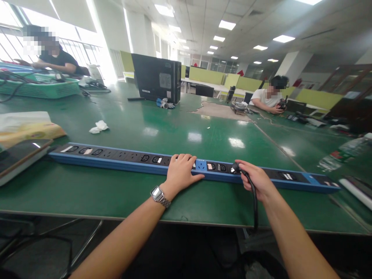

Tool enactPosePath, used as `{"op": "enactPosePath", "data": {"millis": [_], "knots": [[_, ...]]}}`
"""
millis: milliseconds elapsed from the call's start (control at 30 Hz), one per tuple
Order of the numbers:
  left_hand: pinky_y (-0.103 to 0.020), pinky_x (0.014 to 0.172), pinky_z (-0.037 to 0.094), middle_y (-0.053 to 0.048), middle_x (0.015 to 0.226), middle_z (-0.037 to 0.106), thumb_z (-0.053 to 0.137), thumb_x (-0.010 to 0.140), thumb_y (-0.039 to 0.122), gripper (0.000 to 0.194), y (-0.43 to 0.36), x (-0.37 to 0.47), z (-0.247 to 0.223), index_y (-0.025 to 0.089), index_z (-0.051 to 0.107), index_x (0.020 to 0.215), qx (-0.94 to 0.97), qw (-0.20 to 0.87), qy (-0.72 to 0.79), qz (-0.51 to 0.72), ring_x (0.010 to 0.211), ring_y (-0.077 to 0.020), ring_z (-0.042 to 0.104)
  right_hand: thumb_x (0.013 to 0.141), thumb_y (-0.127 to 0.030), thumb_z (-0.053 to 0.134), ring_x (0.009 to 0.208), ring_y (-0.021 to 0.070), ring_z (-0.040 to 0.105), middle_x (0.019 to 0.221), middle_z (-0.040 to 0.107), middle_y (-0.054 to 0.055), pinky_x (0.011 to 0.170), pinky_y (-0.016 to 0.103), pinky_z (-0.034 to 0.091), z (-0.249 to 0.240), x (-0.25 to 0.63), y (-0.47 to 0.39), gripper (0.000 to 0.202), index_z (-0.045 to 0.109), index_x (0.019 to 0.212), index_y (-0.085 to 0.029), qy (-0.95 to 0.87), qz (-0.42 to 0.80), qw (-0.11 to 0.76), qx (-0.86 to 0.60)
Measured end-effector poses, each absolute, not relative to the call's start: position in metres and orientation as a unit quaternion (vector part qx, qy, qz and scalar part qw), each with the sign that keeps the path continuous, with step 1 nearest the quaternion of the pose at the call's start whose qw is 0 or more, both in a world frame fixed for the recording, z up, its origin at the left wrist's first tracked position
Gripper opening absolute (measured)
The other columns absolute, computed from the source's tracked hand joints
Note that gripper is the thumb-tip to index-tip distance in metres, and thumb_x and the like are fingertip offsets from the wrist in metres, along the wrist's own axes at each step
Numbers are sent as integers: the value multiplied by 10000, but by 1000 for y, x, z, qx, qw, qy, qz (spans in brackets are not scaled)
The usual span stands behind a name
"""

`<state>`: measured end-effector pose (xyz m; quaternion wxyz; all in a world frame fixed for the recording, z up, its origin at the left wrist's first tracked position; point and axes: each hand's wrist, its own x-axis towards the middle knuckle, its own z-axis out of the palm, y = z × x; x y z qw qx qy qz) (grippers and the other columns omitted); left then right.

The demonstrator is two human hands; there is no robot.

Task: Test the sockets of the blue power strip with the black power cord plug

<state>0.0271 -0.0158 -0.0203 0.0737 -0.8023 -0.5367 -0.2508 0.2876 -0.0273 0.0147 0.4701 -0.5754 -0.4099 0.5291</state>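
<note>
A long blue and black power strip point(130, 157) lies across the green table, its sockets facing up. My left hand point(181, 170), with a metal-band watch point(158, 194) on the wrist, rests over the strip's middle. Its fingers lie over the far edge and the thumb points right, apart from them. To the right, my right hand point(255, 178) pinches a black plug point(235, 168) just above the strip, its metal pins pointing left. From the plug a thick black cable point(255, 205) hangs down past the table's front edge.
On the green table point(130, 116) stand a black computer case point(158, 77) and a green basket point(43, 89). Crumpled tissue point(99, 126) lies behind the strip. A tablet point(20, 157) is at its left end, a plastic bottle point(345, 153) near its right. Two people sit across the table.
</note>
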Motion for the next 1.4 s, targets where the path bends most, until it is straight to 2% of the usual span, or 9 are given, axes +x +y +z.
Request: {"op": "enactPosePath", "data": {"millis": [167,367,533,733,833,1000,1167,1400], "knots": [[-480,1012,334,-102,1164,647,692,746,609,598,-15,26,-22,220,593,1188,-802,67,-533,-261,1092,-314,548,676,-371,708,332,70,388,402,474,-64,318,175,298,17,281,-22,566,652,1178,-116,-437,433,491,-617],[-471,1004,342,-99,1146,651,680,752,622,598,-16,26,-21,213,594,1180,-804,77,-534,-252,1082,-311,553,675,-359,712,317,58,344,390,435,-86,306,158,248,14,280,-22,578,636,1206,-144,-423,490,470,-600],[-471,999,349,-101,1156,652,682,750,623,605,-16,26,-20,212,595,1185,-804,75,-535,-250,1091,-310,552,657,-341,724,309,67,363,399,452,-76,303,171,252,7,273,-22,529,651,1136,-128,-424,486,487,-589],[-475,1000,349,-99,1160,656,696,739,614,596,-15,26,-21,222,607,1179,-801,71,-535,-258,1095,-310,556,704,-423,703,348,67,371,426,447,-84,347,172,283,43,323,-30,551,592,1199,-207,-412,422,610,-529],[-477,994,359,-99,1154,657,700,738,607,596,-15,26,-20,217,610,1180,-801,74,-535,-259,1092,-314,561,738,-442,688,321,72,340,400,423,-76,328,176,241,52,371,-28,491,630,1160,-198,-418,423,562,-575],[-483,987,365,-106,1153,659,710,736,592,600,-16,25,-19,201,615,1181,-800,73,-536,-260,1089,-322,566,769,-412,664,294,68,272,367,354,-94,333,176,178,27,431,-18,503,617,1205,-165,-391,457,448,-662],[-476,990,362,-100,1155,660,704,735,604,601,-15,26,-20,212,612,1181,-801,78,-534,-260,1088,-318,564,762,-431,666,307,72,274,378,355,-95,343,182,176,11,447,-15,531,606,1226,-178,-381,455,451,-666],[-469,985,366,-99,1161,658,696,743,610,613,-15,26,-21,199,609,1190,-802,81,-534,-254,1083,-311,566,674,-465,742,349,75,316,377,400,-61,338,186,223,14,433,-17,533,691,1093,-139,-415,366,456,-697]]}}
